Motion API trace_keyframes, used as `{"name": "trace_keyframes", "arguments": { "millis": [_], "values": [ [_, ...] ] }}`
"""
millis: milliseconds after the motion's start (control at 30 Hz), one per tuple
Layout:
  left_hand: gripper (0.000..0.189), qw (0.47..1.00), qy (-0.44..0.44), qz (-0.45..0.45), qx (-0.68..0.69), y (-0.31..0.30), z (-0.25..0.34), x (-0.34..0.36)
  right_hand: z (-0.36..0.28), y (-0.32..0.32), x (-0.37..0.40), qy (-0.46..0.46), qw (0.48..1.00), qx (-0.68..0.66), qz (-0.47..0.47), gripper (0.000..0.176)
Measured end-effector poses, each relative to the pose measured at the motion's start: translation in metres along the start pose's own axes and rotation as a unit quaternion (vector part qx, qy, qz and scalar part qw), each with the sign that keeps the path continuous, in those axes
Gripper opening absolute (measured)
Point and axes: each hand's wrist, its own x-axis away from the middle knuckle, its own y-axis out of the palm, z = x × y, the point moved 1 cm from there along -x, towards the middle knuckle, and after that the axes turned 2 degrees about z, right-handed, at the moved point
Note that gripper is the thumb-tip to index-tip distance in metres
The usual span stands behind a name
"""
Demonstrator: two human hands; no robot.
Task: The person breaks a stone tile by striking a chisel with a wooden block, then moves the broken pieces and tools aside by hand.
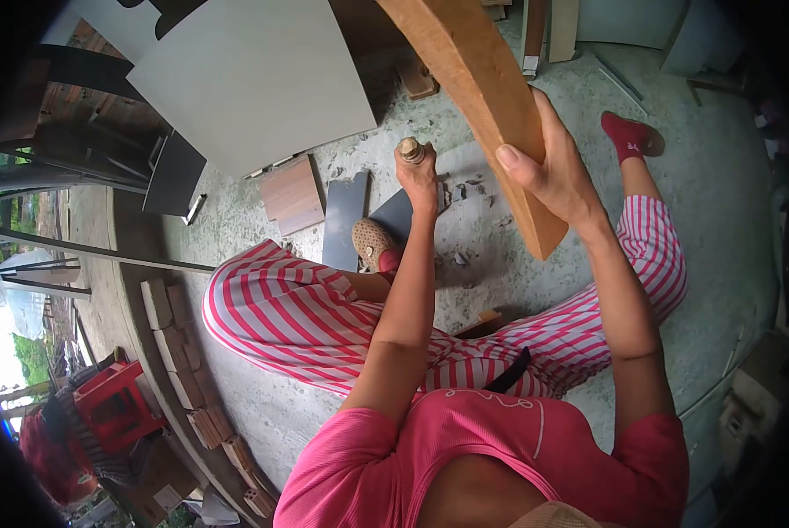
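My left hand (418, 182) is closed around an upright wooden-handled tool (410, 150), whose round top and metal ring show above the fist. Its lower end is hidden. A thick, long piece of wood (478, 88) is raised in my right hand (560, 172), thumb on the near face and fingers behind. The wood's upper end runs out of view. Below my left hand lies a dark grey board (392, 214), with my left shoe (373, 242) on or against it. Grey broken chips (466, 191) are scattered just right of that hand.
Another grey board (345, 216) and a wood-grain board (292, 195) lie to the left. A large pale panel (253, 84) stands beyond them. Bricks (183, 352) line the ledge at left, near a red plastic chair (113, 409). My right foot in a red sock (626, 136) is stretched out right.
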Motion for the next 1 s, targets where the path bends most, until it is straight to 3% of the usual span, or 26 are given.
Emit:
{"name": "trace_keyframes", "arguments": {
  "millis": [100, 133, 200, 267, 333, 400, 433, 500, 600, 833, 1000],
  "values": [
    [0.018, 0.990, -0.119, 0.068, 0.034, -0.014, -0.026, -0.018, 0.008, -0.004, 0.015, 0.067, 0.996, -0.063, 0.011, 0.073],
    [0.016, 0.979, -0.129, 0.096, 0.129, -0.021, -0.020, -0.020, 0.016, -0.003, 0.022, 0.069, 0.996, -0.062, 0.008, 0.073],
    [0.015, 0.961, -0.136, 0.138, 0.197, -0.036, -0.050, -0.028, 0.037, 0.001, 0.038, 0.132, 0.987, -0.084, 0.022, 0.072],
    [0.013, 0.928, -0.195, 0.203, 0.245, -0.050, -0.066, -0.028, 0.054, 0.003, 0.057, 0.166, 0.982, -0.086, 0.024, 0.070],
    [0.017, 0.876, -0.284, 0.235, 0.311, -0.063, -0.107, -0.024, 0.070, 0.005, 0.076, 0.198, 0.976, -0.088, 0.028, 0.067],
    [0.020, 0.863, -0.356, 0.191, 0.304, -0.068, -0.098, -0.011, 0.085, 0.006, 0.093, 0.232, 0.968, -0.084, 0.040, 0.063],
    [0.020, 0.863, -0.356, 0.190, 0.304, -0.065, -0.095, -0.009, 0.091, 0.007, 0.101, 0.242, 0.965, -0.090, 0.047, 0.060],
    [0.022, 0.908, -0.364, 0.114, 0.171, -0.054, -0.091, 0.002, 0.111, 0.008, 0.118, 0.280, 0.952, -0.115, 0.047, 0.061],
    [0.022, 0.929, -0.304, 0.070, 0.198, -0.032, -0.116, 0.013, 0.134, 0.011, 0.138, 0.332, 0.931, -0.139, 0.062, 0.064],
    [0.025, 0.921, -0.320, 0.082, 0.206, -0.031, -0.092, 0.013, 0.161, 0.022, 0.173, 0.417, 0.891, -0.152, 0.089, 0.069],
    [0.020, 0.916, -0.310, 0.119, 0.226, -0.025, -0.070, 0.017, 0.173, 0.032, 0.172, 0.401, 0.895, -0.173, 0.086, 0.064]
  ]
}}
